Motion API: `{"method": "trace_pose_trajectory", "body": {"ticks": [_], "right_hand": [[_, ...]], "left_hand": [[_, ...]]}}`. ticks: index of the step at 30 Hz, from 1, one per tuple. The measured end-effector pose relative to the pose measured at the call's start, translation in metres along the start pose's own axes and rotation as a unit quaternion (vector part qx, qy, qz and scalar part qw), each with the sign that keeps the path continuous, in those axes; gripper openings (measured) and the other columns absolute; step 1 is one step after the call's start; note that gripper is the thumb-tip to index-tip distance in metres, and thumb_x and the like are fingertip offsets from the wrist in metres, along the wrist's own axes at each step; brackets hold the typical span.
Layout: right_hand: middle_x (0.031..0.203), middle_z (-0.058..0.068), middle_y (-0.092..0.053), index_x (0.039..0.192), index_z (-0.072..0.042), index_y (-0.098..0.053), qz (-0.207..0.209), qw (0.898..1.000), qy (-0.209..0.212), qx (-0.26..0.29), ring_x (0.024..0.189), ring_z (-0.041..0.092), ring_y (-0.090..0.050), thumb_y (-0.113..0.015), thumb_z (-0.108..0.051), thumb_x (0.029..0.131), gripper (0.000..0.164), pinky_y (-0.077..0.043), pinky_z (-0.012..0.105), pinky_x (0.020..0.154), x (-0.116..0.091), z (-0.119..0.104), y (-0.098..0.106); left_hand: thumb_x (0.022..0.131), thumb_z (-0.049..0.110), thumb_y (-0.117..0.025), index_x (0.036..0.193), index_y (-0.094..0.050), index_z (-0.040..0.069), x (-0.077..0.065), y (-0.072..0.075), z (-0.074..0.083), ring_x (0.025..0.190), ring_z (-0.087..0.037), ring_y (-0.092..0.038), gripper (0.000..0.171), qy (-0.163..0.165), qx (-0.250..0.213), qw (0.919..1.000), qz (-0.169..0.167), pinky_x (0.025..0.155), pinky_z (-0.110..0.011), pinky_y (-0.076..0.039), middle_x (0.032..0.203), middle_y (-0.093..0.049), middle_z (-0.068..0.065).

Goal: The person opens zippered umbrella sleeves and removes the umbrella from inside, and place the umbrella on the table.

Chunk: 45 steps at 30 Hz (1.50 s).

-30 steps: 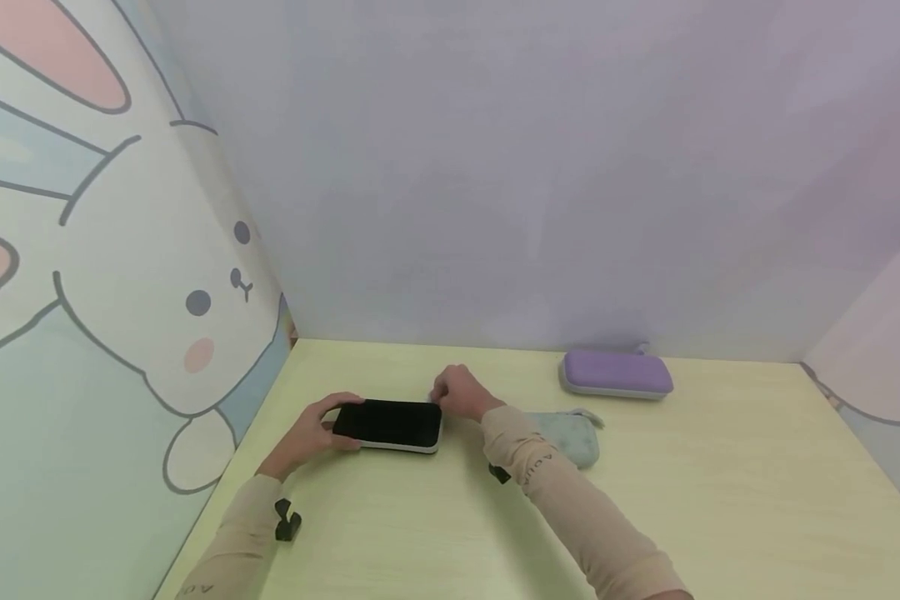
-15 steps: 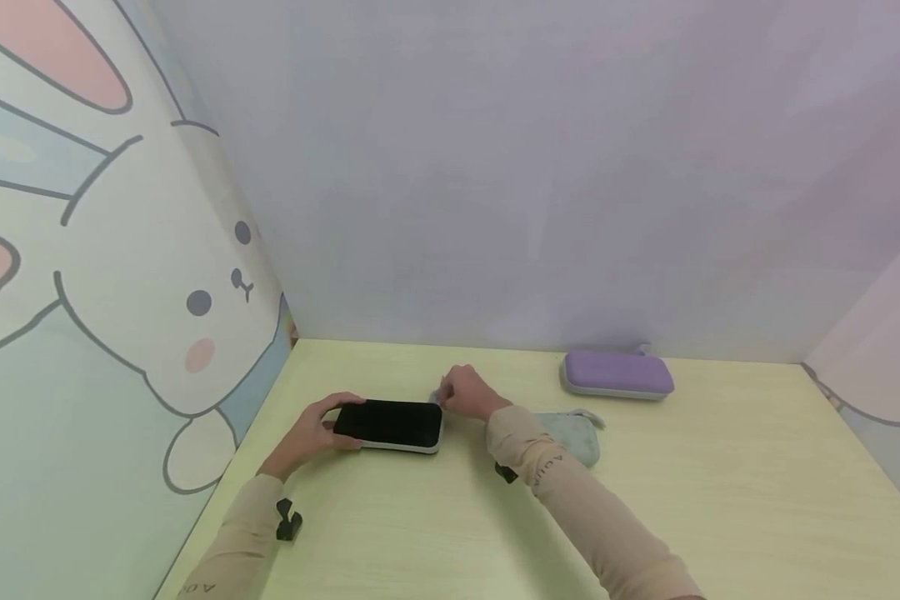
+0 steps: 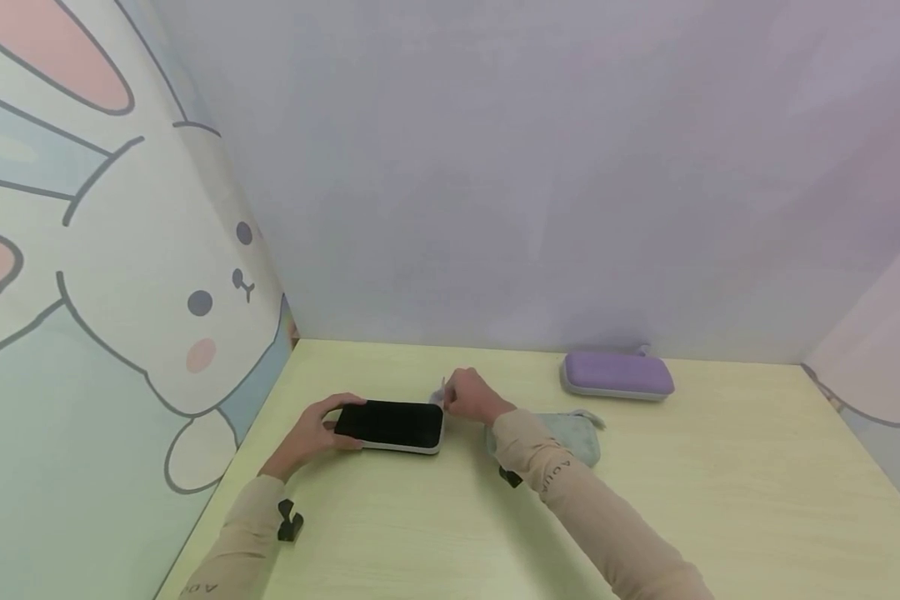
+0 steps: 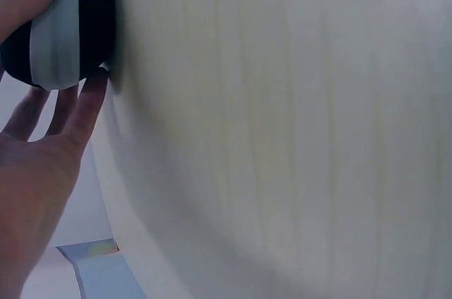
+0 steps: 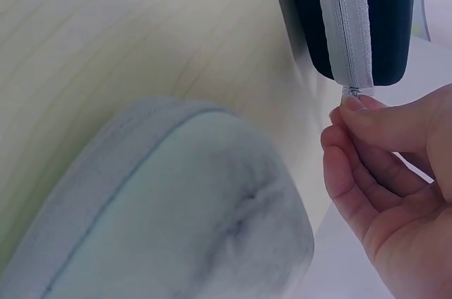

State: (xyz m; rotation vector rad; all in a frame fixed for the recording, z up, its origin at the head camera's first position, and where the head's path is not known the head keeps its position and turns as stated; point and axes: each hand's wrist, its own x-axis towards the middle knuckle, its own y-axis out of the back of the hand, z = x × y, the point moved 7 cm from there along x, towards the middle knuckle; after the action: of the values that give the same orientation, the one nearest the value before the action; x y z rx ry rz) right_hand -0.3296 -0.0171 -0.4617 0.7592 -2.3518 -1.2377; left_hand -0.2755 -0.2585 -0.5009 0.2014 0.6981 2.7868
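Observation:
A black case (image 3: 390, 423) with a pale grey zipper band lies on the table, left of centre in the head view. My left hand (image 3: 311, 429) grips its left end, thumb on the near side and fingers around the far side. In the right wrist view, the zipper (image 5: 346, 23) runs down to the case's right end and looks shut there. My right hand (image 3: 474, 397) pinches a small tab (image 5: 353, 92) at that end between thumb and index finger. Most of the tab is hidden by the fingertips.
A pale green pouch (image 3: 573, 435) with a strap lies under and beside my right forearm, large in the right wrist view. Farther back on the right sits a purple case (image 3: 618, 373) near the wall. A printed rabbit wall (image 3: 157, 275) borders the table's left side.
My right hand has shifted slightly to the right, and a pale scrap beside its fingers shows more. The left hand and the black case stay almost where they were.

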Motion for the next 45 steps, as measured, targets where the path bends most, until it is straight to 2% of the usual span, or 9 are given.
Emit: {"method": "trace_pose_trajectory", "body": {"ticks": [6, 11, 16, 25, 30, 34, 35, 40, 45], "right_hand": [[0.061, 0.0, -0.063, 0.063, -0.003, -0.071, -0.002, 1.0, -0.003, 0.002, 0.058, 0.01, -0.05, -0.065, 0.009, 0.073, 0.016, -0.043, 0.022, 0.054, -0.002, -0.001, 0.0], [0.06, -0.001, -0.062, 0.063, -0.004, -0.071, 0.001, 1.0, -0.014, -0.002, 0.056, 0.009, -0.049, -0.065, 0.009, 0.072, 0.017, -0.042, 0.021, 0.053, -0.002, 0.002, 0.0], [0.06, -0.001, -0.062, 0.065, -0.003, -0.071, -0.005, 1.0, -0.025, 0.015, 0.054, 0.01, -0.048, -0.064, 0.009, 0.072, 0.016, -0.04, 0.021, 0.051, -0.004, 0.005, -0.001], [0.062, 0.001, -0.064, 0.067, -0.002, -0.072, -0.002, 1.0, -0.011, 0.007, 0.054, 0.008, -0.048, -0.065, 0.009, 0.072, 0.014, -0.041, 0.019, 0.051, -0.008, 0.003, -0.002], [0.061, 0.002, -0.064, 0.067, 0.001, -0.071, 0.001, 1.0, -0.012, 0.016, 0.054, 0.01, -0.05, -0.064, 0.009, 0.072, 0.013, -0.042, 0.022, 0.051, -0.011, 0.001, 0.0], [0.059, 0.001, -0.062, 0.064, 0.0, -0.07, 0.007, 0.999, 0.0, 0.033, 0.052, 0.011, -0.05, -0.063, 0.009, 0.071, 0.013, -0.044, 0.024, 0.051, -0.013, 0.001, 0.001], [0.058, -0.001, -0.062, 0.062, -0.002, -0.07, 0.013, 0.999, 0.014, 0.034, 0.051, 0.01, -0.049, -0.063, 0.008, 0.07, 0.014, -0.043, 0.023, 0.05, -0.013, 0.0, 0.002], [0.057, -0.002, -0.062, 0.06, -0.004, -0.069, 0.019, 0.999, 0.027, 0.039, 0.051, 0.01, -0.049, -0.062, 0.008, 0.069, 0.016, -0.044, 0.024, 0.05, -0.015, 0.0, 0.002], [0.058, 0.002, -0.063, 0.062, -0.001, -0.07, 0.027, 0.999, 0.013, 0.023, 0.051, 0.01, -0.047, -0.062, 0.011, 0.07, 0.016, -0.042, 0.023, 0.051, -0.016, -0.004, 0.002]], "left_hand": [[0.064, 0.01, -0.087, 0.123, -0.059, 0.015, 0.0, 0.001, 0.001, 0.126, -0.029, -0.04, 0.066, 0.006, -0.009, 0.9999, 0.007, 0.096, -0.049, -0.041, 0.132, -0.051, -0.005], [0.063, 0.012, -0.087, 0.122, -0.059, 0.013, 0.0, 0.001, 0.003, 0.126, -0.031, -0.04, 0.065, -0.001, -0.007, 0.9999, 0.015, 0.096, -0.052, -0.04, 0.13, -0.052, -0.008], [0.063, 0.013, -0.088, 0.122, -0.06, 0.014, -0.002, 0.001, 0.002, 0.125, -0.031, -0.041, 0.065, 0.003, 0.0, 0.9996, 0.028, 0.094, -0.051, -0.042, 0.13, -0.052, -0.008], [0.063, 0.014, -0.088, 0.12, -0.061, 0.018, -0.003, 0.0, -0.004, 0.123, -0.032, -0.045, 0.063, 0.024, 0.001, 0.9991, 0.034, 0.092, -0.047, -0.045, 0.13, -0.052, -0.006], [0.062, 0.015, -0.089, 0.118, -0.061, 0.022, -0.003, 0.001, -0.005, 0.122, -0.031, -0.046, 0.063, 0.04, -0.005, 0.9984, 0.039, 0.092, -0.045, -0.046, 0.129, -0.053, -0.003], [0.062, 0.015, -0.089, 0.119, -0.062, 0.02, -0.003, 0.001, -0.005, 0.122, -0.03, -0.046, 0.063, 0.035, -0.004, 0.9984, 0.044, 0.092, -0.044, -0.046, 0.129, -0.053, -0.004], [0.062, 0.014, -0.089, 0.119, -0.062, 0.019, -0.004, 0.001, -0.004, 0.122, -0.03, -0.046, 0.063, 0.032, -0.002, 0.9984, 0.046, 0.091, -0.044, -0.046, 0.129, -0.053, -0.004], [0.064, 0.011, -0.087, 0.12, -0.061, 0.015, -0.007, 0.0, 0.004, 0.124, -0.033, -0.045, 0.062, 0.021, 0.008, 0.9984, 0.051, 0.091, -0.045, -0.046, 0.129, -0.053, -0.009], [0.066, 0.006, -0.085, 0.122, -0.06, 0.007, -0.011, 0.001, 0.026, 0.122, -0.04, -0.045, 0.061, 0.019, 0.006, 0.9989, 0.042, 0.089, -0.047, -0.047, 0.13, -0.052, -0.016]]}}
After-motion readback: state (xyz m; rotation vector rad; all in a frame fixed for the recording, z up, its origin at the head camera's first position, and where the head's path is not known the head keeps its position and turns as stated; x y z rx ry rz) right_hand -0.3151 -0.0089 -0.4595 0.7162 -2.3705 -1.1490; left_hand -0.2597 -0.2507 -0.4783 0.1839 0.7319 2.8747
